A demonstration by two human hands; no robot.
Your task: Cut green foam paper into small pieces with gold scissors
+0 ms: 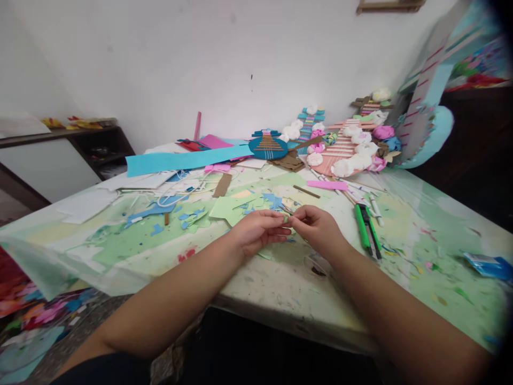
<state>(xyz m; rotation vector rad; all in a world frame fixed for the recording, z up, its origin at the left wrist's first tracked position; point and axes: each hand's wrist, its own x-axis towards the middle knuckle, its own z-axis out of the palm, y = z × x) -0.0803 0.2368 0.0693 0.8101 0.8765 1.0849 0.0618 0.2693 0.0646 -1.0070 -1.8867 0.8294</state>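
Above the table's near part, my left hand (258, 230) and my right hand (323, 230) meet fingertip to fingertip. Both pinch a small green paper piece (286, 218), mostly covered by the fingers. Just behind the fingers shows a thin metal tool (286, 209), perhaps scissors; my right hand hides most of it. A light green paper sheet (228, 210) lies beyond my left hand, with blue paper scraps (273, 200) around it. To the right of my right hand rests a green and black utility knife (366, 230).
Paper lute-like crafts (269, 145) and crumpled paper flowers (352, 163) stand along the wall. A long blue paper strip (188, 159) lies at the back left. Several markers (375, 209) and a pink strip (327, 185) are beyond the knife. A blue packet (489, 266) sits far right.
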